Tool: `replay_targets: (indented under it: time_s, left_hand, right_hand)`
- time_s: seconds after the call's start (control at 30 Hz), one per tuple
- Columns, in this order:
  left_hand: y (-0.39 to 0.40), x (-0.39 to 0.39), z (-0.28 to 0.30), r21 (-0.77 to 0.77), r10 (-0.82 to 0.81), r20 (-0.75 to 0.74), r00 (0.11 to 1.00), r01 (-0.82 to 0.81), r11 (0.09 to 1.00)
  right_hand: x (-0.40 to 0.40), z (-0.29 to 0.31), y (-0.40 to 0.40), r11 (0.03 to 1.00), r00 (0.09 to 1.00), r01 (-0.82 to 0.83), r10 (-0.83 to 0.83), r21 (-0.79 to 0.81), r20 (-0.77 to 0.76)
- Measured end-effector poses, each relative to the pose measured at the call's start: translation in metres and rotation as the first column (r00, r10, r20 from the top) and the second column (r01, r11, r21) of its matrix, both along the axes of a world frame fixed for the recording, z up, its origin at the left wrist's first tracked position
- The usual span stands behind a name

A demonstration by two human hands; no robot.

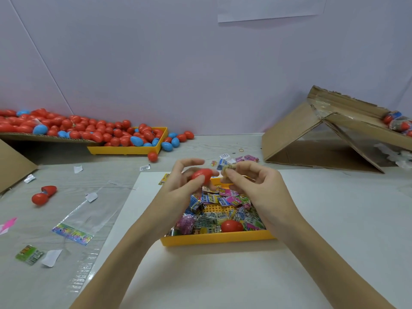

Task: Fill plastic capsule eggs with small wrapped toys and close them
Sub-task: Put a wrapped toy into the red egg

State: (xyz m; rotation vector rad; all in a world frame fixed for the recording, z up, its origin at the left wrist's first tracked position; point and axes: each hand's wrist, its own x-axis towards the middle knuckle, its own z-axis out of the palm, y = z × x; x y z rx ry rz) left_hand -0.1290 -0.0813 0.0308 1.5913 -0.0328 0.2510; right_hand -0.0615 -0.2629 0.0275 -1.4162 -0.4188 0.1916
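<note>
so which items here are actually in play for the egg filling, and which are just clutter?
In play:
- left hand holding red egg half
- right hand pinching wrapped toy
- near yellow tray of wrapped toys
- far egg pile

Clutter:
- clear plastic bag
- paper scraps
- rubber band
- tilted cardboard box

A pale grey table (200,143) carries a white sheet (223,275) with a yellow tray (218,239) on it. Farther back sits another yellow tray (124,150), with loose eggs (178,138) beside it. Left lie an opened red egg (43,194), a clear bag (89,215) and paper scraps (51,258). A cardboard box (312,134) rests far right.
</note>
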Motion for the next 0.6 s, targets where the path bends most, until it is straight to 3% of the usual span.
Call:
replay_targets:
  time_s: [0.1,0.43,0.5,0.6]
  left_hand:
    - [-0.0018,-0.0021,0.0011,0.067,-0.051,0.062,0.997,0.047,0.997]
    - [-0.004,0.0018,0.0008,-0.13,0.041,0.008,0.999,-0.04,0.991]
    - [-0.0019,0.0022,0.0014,-0.165,-0.001,-0.014,1.0,-0.001,0.986]
    - [0.001,0.0006,0.0023,-0.036,-0.025,-0.023,0.999,0.024,0.999]
  right_hand:
    - [0.0042,0.0002,-0.0052,0.997,0.998,0.035,-0.032,-0.068,0.046]
    - [0.0051,0.0017,-0.0071,0.98,0.968,0.066,-0.017,-0.188,0.25]
    - [0.0035,0.0022,-0.0063,0.978,0.955,0.072,-0.011,-0.196,0.296]
    - [0.0015,0.0035,-0.005,0.979,0.942,0.081,-0.014,-0.189,0.334]
